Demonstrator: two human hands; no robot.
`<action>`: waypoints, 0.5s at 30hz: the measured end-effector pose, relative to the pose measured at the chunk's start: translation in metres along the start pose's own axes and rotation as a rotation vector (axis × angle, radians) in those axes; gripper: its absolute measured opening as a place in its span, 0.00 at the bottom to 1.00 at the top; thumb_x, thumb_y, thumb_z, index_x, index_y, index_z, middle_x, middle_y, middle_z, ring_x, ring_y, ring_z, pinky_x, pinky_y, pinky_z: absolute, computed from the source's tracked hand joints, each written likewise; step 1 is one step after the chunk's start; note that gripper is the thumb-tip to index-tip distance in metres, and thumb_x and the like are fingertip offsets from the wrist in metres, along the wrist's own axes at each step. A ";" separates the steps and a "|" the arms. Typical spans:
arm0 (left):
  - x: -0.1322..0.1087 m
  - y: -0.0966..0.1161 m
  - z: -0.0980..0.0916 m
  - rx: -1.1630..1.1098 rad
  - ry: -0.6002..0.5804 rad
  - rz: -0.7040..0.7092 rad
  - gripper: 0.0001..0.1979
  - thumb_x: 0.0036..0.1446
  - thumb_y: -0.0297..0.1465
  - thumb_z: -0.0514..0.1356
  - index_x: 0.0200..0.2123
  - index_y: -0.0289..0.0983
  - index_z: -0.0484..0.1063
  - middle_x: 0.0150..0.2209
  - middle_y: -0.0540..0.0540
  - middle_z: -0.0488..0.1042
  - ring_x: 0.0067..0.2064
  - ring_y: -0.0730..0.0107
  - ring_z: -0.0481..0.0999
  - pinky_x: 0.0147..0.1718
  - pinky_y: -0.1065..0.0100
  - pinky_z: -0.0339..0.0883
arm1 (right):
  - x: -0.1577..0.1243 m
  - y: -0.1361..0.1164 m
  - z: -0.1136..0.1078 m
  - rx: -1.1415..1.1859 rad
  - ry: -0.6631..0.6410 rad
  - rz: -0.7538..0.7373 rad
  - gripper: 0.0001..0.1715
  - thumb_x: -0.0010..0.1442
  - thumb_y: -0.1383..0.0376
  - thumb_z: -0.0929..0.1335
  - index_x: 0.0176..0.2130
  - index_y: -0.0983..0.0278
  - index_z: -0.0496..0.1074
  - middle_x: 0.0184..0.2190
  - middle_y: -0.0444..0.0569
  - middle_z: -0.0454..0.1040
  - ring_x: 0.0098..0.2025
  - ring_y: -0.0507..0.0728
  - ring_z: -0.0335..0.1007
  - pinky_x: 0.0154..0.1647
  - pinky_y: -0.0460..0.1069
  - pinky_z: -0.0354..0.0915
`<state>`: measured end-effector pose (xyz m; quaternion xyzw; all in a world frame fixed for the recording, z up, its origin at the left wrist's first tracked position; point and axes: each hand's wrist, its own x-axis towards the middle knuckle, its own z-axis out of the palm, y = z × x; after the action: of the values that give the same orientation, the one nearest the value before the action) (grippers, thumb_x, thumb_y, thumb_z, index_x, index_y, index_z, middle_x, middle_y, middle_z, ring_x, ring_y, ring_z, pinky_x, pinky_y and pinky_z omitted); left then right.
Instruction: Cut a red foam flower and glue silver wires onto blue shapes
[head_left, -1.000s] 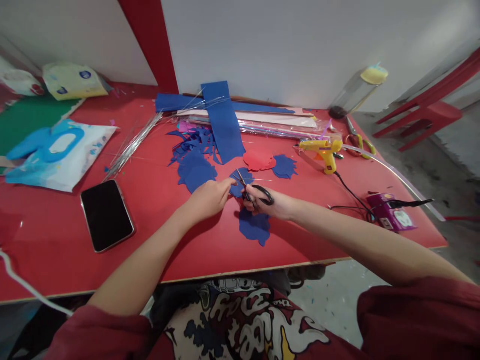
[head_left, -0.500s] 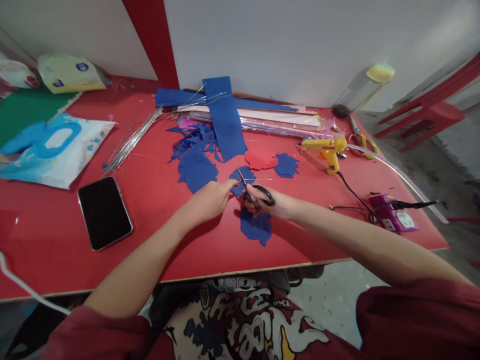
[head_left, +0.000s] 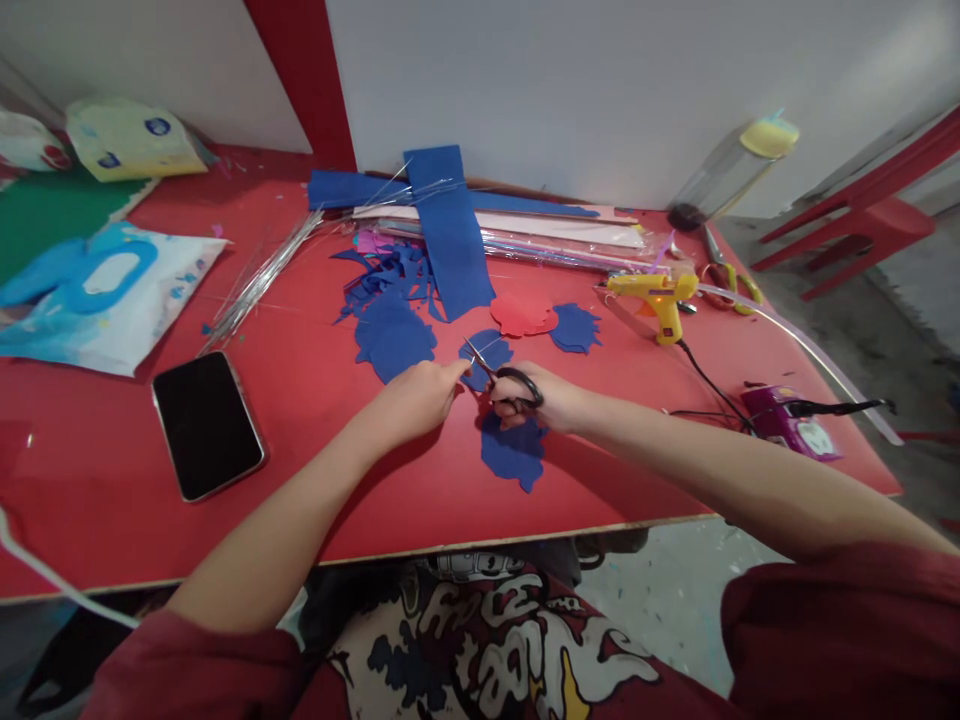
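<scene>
Scissors, black-handled metal, are tilting toward ten o'clock, right hand gripping, re-angling snips; left hand's seemingly pinching round blue foam.

You wear a dark maroon fabric shirt with a large design printed across its front. Its wide maroon left sleeve and the matching maroon right sleeve fall in soft folds and end near your elbows, so your left hand and right hand are bare. Chunky off-white lettering with dark outlines curls across the print, hard to read in full, with a pointed yellow accent among its strokes. On its left, a cream printed patch carries irregular navy blotches, and a black-and-white line drawing tops the design.
</scene>
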<state>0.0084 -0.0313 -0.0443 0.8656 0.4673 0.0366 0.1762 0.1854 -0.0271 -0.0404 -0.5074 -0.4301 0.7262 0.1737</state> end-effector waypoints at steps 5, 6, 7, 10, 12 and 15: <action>-0.001 -0.003 -0.003 0.160 0.007 -0.061 0.17 0.60 0.26 0.47 0.51 0.35 0.63 0.38 0.38 0.76 0.38 0.59 0.76 0.31 0.67 0.65 | 0.001 -0.003 -0.002 -0.002 -0.031 -0.011 0.06 0.42 0.68 0.66 0.22 0.64 0.60 0.10 0.35 0.55 0.12 0.44 0.46 0.15 0.42 0.51; -0.001 -0.004 -0.002 0.186 0.006 -0.062 0.17 0.60 0.26 0.46 0.51 0.35 0.64 0.39 0.38 0.76 0.38 0.60 0.76 0.31 0.67 0.65 | 0.001 -0.004 -0.002 -0.012 -0.032 -0.005 0.06 0.42 0.68 0.66 0.22 0.64 0.60 0.10 0.35 0.55 0.12 0.43 0.46 0.15 0.42 0.51; -0.001 -0.005 -0.002 0.204 0.009 -0.059 0.16 0.60 0.26 0.46 0.50 0.35 0.64 0.40 0.39 0.75 0.38 0.60 0.76 0.31 0.67 0.65 | 0.001 -0.004 -0.002 -0.020 -0.030 0.003 0.06 0.42 0.69 0.66 0.22 0.64 0.60 0.10 0.35 0.55 0.12 0.43 0.46 0.15 0.42 0.52; 0.000 -0.005 0.000 0.238 0.025 -0.048 0.14 0.60 0.26 0.45 0.47 0.34 0.65 0.41 0.39 0.74 0.38 0.61 0.76 0.31 0.68 0.65 | 0.001 -0.004 -0.002 -0.020 -0.021 0.015 0.08 0.43 0.69 0.66 0.21 0.64 0.59 0.09 0.35 0.55 0.12 0.43 0.46 0.15 0.42 0.52; 0.001 -0.004 0.001 0.257 0.026 -0.054 0.13 0.60 0.27 0.46 0.45 0.33 0.66 0.39 0.39 0.75 0.37 0.60 0.76 0.30 0.67 0.65 | 0.002 -0.002 -0.001 -0.024 -0.018 0.017 0.08 0.43 0.68 0.66 0.21 0.64 0.59 0.09 0.35 0.55 0.11 0.43 0.47 0.15 0.42 0.53; 0.001 -0.001 0.002 0.297 0.004 -0.081 0.13 0.60 0.26 0.46 0.44 0.33 0.65 0.34 0.38 0.75 0.34 0.58 0.77 0.28 0.67 0.64 | 0.003 -0.001 0.000 -0.039 -0.026 0.018 0.08 0.44 0.68 0.66 0.21 0.64 0.59 0.09 0.35 0.57 0.10 0.44 0.48 0.15 0.43 0.55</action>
<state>0.0086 -0.0305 -0.0462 0.8625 0.5025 -0.0383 0.0464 0.1842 -0.0247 -0.0416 -0.5048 -0.4419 0.7259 0.1517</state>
